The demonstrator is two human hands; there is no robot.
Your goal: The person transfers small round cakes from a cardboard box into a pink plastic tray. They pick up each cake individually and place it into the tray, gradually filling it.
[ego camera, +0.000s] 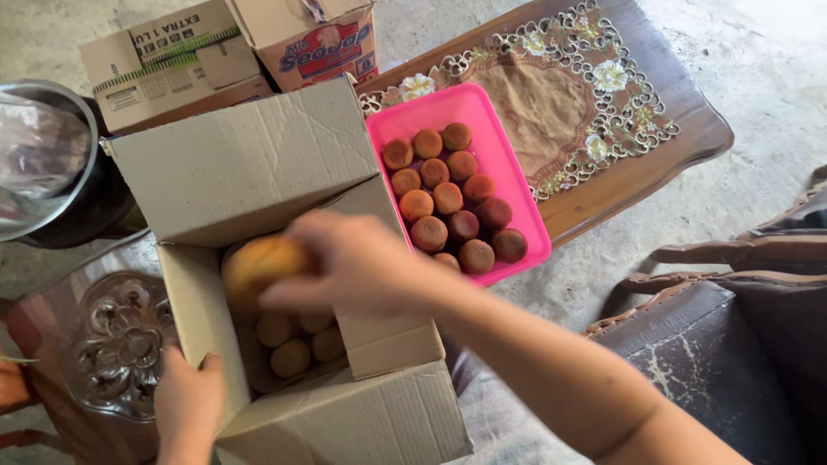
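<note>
Right hand (pixel 353 263) fingers gripping brown fruit (pixel 258 267) over cardboard box (pixel 250 172), left hand (pixel 188 400) fingers on box flap, pink tray (pixel 508 164) beside

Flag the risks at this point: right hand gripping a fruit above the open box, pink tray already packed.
1. The right hand holds the brown fruit over the cardboard box; if it slips, it may land on and bruise the fruits below.
2. The pink tray looks nearly full, so another fruit could roll off.
3. The box flap stands close by and may snag the hand.
</note>
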